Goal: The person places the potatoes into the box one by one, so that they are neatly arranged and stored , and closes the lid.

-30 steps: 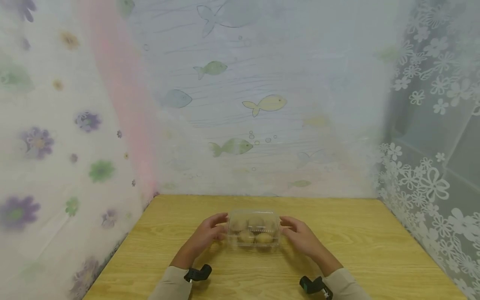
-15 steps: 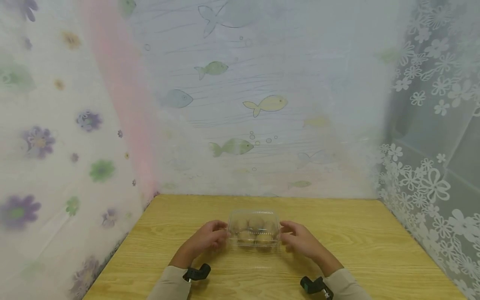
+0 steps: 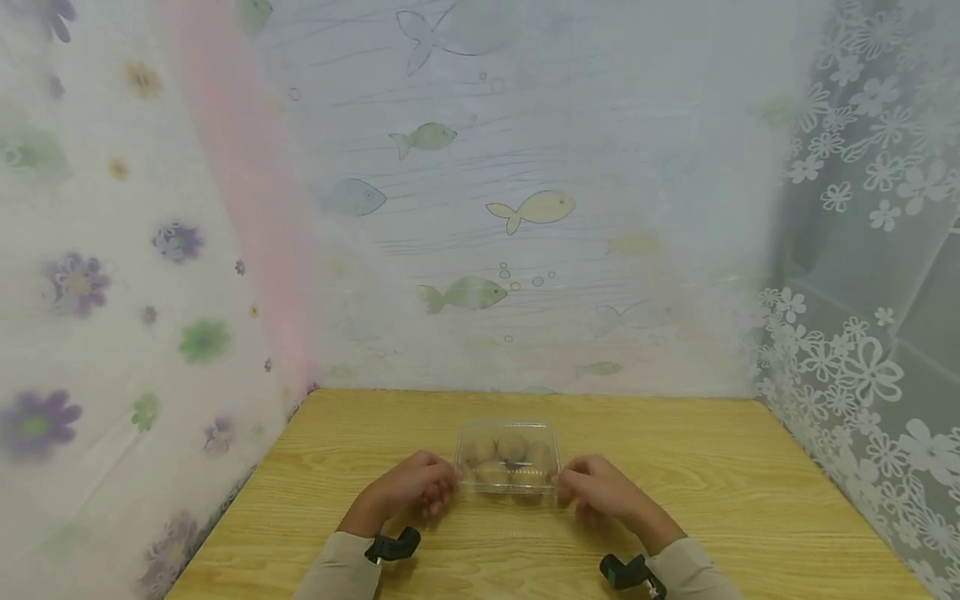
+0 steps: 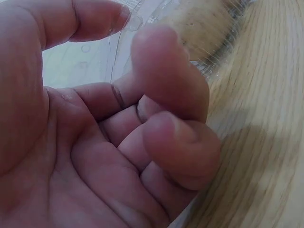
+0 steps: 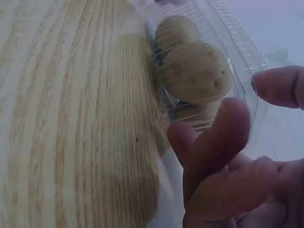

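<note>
A clear plastic clamshell container (image 3: 507, 428) sits on the wooden table with its lid down. Inside are several potatoes (image 3: 513, 448), their tan skins visible through the plastic. My left hand (image 3: 408, 485) pinches the rim at the near left corner. In the left wrist view its thumb (image 4: 97, 20) meets the rim, and the lower fingers curl in beside a potato (image 4: 203, 31). At the near right corner my right hand (image 3: 603, 485) pinches the rim too. Its thumb (image 5: 281, 87) touches the lid's edge in the right wrist view, near a potato (image 5: 197, 72).
The wooden table (image 3: 660, 442) runs back to a curtain printed with fish (image 3: 532, 207). A flowered sheet (image 3: 82, 283) hangs on the left, and a panel with white flowers (image 3: 870, 367) stands on the right. Dark wrist mounts (image 3: 395, 546) sit over beige sleeves.
Both hands have slid toward me along the container's sides to its near corners, and their fingers have curled in from a looser spread. The container stays in place.
</note>
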The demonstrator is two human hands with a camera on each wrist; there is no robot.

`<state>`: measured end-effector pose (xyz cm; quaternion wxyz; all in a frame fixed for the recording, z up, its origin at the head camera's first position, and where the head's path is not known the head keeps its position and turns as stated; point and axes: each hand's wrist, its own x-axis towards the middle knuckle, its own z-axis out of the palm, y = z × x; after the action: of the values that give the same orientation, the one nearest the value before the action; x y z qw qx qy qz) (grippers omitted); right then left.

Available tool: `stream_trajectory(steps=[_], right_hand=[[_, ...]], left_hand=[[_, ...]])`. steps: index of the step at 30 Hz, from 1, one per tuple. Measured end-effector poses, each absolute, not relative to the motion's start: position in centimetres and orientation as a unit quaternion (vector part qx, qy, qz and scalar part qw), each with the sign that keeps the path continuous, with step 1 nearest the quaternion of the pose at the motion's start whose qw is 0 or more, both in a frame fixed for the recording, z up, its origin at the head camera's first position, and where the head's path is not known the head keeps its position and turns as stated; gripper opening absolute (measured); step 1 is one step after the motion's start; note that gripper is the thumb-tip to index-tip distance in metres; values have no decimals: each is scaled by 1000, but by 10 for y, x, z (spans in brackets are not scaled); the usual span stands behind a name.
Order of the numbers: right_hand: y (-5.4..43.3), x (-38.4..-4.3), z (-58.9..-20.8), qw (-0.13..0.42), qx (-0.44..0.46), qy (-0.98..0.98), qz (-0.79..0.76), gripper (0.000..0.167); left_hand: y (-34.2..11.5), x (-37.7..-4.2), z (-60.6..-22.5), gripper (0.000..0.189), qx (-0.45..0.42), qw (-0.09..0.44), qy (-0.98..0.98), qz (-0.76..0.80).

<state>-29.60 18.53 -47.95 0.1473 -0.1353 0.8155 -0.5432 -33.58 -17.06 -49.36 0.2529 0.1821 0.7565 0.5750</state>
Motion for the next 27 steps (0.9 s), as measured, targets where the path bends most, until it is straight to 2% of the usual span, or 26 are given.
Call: stream_trajectory(steps=[6,16,27], right_hand=[[181,-294,-480,168,-121,807,-552,38],[178,-297,-488,228,-122,768,-585,39],[179,-298,-488,234,-137,750,-604,37]], left_hand=[[-167,-333,-493,27,188,269,748,577],[-167,-335,-495,29,188,266,741,588],[-165,-337,-498,26,174,269,720,615]])
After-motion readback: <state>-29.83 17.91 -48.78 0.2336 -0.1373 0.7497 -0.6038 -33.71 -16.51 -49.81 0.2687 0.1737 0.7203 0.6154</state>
